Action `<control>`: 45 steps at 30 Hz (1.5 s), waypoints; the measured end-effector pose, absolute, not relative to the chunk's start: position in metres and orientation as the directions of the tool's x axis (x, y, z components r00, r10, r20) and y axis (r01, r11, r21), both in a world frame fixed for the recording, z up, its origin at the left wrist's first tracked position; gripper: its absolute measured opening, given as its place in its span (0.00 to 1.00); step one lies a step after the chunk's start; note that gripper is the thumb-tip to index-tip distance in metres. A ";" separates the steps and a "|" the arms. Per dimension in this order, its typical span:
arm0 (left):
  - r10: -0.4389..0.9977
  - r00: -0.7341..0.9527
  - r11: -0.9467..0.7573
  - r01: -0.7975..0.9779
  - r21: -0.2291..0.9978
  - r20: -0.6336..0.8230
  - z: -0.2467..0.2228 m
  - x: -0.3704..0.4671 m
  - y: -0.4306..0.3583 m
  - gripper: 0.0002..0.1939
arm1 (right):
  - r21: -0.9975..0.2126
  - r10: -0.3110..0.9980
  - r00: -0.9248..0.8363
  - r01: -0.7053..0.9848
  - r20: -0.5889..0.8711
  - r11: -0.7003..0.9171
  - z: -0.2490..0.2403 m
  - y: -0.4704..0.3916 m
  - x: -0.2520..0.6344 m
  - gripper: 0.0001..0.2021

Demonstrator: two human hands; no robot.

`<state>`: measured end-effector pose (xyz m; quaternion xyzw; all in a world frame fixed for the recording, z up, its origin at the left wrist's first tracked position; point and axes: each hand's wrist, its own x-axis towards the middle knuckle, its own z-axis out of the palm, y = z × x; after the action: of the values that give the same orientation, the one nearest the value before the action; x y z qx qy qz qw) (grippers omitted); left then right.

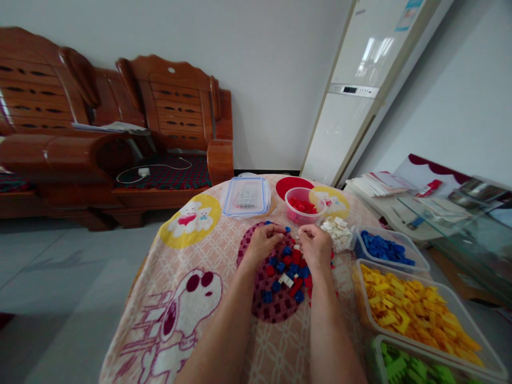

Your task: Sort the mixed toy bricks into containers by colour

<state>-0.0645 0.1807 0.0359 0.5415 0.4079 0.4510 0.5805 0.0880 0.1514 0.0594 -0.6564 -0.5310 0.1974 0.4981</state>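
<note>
Wooden seats [180,106] are standing along a pale wall [272,80], upper left of frame. Round-edged table [132,298], under a patterned cloth [224,245], is filling centre and lower frame; its curved edge is running down the left, and the widest stretch of cloth is lying left of the arms. Right side is tighter: tubs of white [338,229], blue [386,248], yellow [416,309] and green bricks [412,370] are lining it. Clear lidded box [247,196] and pink bowl of red bricks [303,206] are sitting toward the far edge.

Loose bricks [296,288], mostly red and blue, are lying at centre between the forearms. Left hand [264,241] is hovering above their upper left, thumb and forefinger close, tips beside a blue brick [287,229]. Right hand [316,246] is bending inward opposite, fingertips drawn in. Tips are small and blurred; cannot tell whether either hand is clamping a piece.
</note>
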 end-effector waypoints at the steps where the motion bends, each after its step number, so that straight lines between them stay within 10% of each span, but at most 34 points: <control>1: 0.967 0.254 0.002 -0.071 0.997 0.016 0.036 -0.065 0.181 0.12 | -0.890 0.867 0.420 0.452 0.267 0.054 0.059 0.152 0.093 0.14; 10: 0.963 0.250 -0.143 0.160 0.977 0.100 0.035 -0.062 0.182 0.11 | -0.919 0.606 0.716 0.389 0.346 0.066 0.055 0.151 0.128 0.23; 27: 0.895 0.382 -0.419 0.547 0.725 0.229 0.029 -0.043 0.170 0.20 | -0.903 0.765 0.569 0.427 0.302 0.039 0.063 0.148 0.118 0.18; 35: 0.922 0.215 -0.385 0.588 0.712 0.322 0.021 -0.060 0.181 0.21 | -0.465 0.971 0.160 0.883 0.180 -0.060 0.074 0.141 0.109 0.10; 45: 0.924 0.265 -0.379 0.553 0.742 0.274 0.037 -0.051 0.173 0.11 | -0.162 0.990 0.138 0.978 0.025 -0.132 0.069 0.143 0.088 0.09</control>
<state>-0.0511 0.1731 0.0372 0.7510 0.4918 0.3541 0.2623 0.0875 0.1427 0.0690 -0.7511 -0.6551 0.0439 0.0698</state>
